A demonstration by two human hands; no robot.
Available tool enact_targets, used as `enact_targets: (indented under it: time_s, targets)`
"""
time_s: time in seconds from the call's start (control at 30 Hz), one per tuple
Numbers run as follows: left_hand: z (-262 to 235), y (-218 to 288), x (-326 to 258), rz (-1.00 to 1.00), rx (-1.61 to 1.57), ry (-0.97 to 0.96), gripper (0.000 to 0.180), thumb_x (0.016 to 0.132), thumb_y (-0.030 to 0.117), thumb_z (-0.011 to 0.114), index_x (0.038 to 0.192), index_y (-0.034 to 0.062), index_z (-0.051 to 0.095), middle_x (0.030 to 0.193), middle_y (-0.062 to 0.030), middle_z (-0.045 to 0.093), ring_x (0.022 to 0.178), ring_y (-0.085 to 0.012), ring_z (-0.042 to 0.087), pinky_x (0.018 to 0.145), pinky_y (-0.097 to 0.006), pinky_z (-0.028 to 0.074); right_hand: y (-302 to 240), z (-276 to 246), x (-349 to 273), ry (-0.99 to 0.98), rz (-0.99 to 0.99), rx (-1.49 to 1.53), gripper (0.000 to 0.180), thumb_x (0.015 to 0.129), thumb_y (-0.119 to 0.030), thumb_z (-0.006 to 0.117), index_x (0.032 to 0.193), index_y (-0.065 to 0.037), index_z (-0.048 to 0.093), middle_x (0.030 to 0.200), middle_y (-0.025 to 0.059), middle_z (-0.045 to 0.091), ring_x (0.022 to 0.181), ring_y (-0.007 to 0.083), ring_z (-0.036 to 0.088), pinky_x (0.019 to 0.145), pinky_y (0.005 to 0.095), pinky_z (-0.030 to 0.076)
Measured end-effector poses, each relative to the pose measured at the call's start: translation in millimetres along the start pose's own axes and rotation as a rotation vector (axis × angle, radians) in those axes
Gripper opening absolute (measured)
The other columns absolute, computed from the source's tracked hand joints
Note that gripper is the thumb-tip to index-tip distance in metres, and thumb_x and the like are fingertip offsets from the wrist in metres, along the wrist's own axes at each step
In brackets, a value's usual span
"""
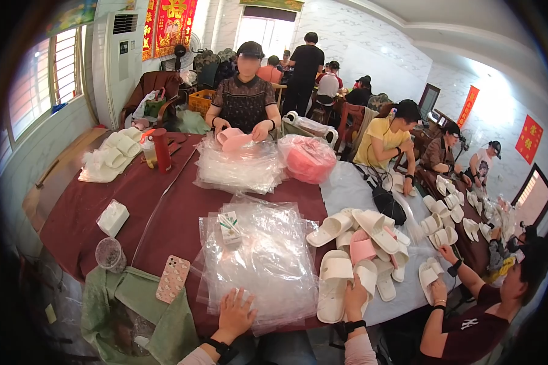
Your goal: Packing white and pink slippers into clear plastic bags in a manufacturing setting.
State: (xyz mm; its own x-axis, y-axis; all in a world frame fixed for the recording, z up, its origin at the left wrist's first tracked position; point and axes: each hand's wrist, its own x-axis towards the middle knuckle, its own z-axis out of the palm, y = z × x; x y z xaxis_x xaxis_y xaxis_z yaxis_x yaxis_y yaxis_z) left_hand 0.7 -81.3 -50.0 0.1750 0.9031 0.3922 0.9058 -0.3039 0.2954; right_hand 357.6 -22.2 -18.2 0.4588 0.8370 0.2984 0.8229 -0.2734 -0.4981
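Note:
My left hand (236, 312) lies with its fingers spread on the near left edge of a stack of clear plastic bags (265, 255). My right hand (355, 299) grips at the near end of a slipper pile, between a white slipper (334, 292) and another white slipper (367, 277); some of its fingers are hidden. A pink slipper (362, 246) lies among the white ones in this heap. On top of the bags rests a small white and green box (229, 227).
A phone in a patterned pink case (173, 278) lies on green cloth (97, 310) to my left, near a clear plastic cup (110, 254) and a tissue pack (112, 218). Across the table, a person (245, 100) holds a pink slipper over more bags. Another person (499, 304) handles slippers at right.

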Motion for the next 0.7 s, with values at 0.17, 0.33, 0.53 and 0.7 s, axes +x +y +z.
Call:
enact_targets:
  time_s: [0.17,0.33,0.53,0.7]
  targets:
    - [-2.4,-2.2,0.1,-0.017,-0.054,-0.044,0.044,0.082,0.038,0.056,0.122,0.0181,0.056,0.135,-0.0155,0.043,0.127,-0.0360,0.036,0.104,-0.051,0.024,4.8,-4.0,0.1,0.111,-0.013,0.153,0.029,0.082,-0.011,0.056,0.110,-0.004,0.060,0.095,0.0216,0.065,0.087,0.0367,0.062,0.076,0.0411,0.048]
    - [-7.3,-27.0,3.5,-0.061,-0.592,-0.056,0.043,0.082,0.044,0.057,0.120,0.0220,0.057,0.133,-0.0148,0.045,0.128,-0.0397,0.032,0.103,-0.055,0.023,11.1,-30.8,-18.6,0.115,0.027,0.424,0.027,0.081,-0.003,0.055,0.107,-0.002,0.061,0.099,0.0184,0.064,0.093,0.0300,0.062,0.080,0.0357,0.047]
    - [-23.1,-14.0,5.5,0.241,-0.161,-0.321,0.045,0.078,0.049,0.062,0.119,0.0326,0.059,0.139,-0.0171,0.036,0.130,-0.0484,0.023,0.103,-0.063,0.015,-34.4,-81.1,-50.8,0.060,-0.044,0.570,0.032,0.078,0.005,0.048,0.107,-0.003,0.060,0.100,0.0128,0.065,0.089,0.0178,0.061,0.074,0.0289,0.047]
    - [-18.1,-0.9,7.5,0.215,-0.033,-0.308,0.051,0.076,0.052,0.063,0.121,0.0288,0.058,0.141,-0.0179,0.033,0.130,-0.0490,0.021,0.103,-0.065,0.013,-61.8,-65.1,-78.9,-0.282,-0.200,0.795,0.034,0.078,0.004,0.050,0.109,-0.004,0.060,0.105,0.0081,0.065,0.094,0.0117,0.059,0.081,0.0242,0.046]
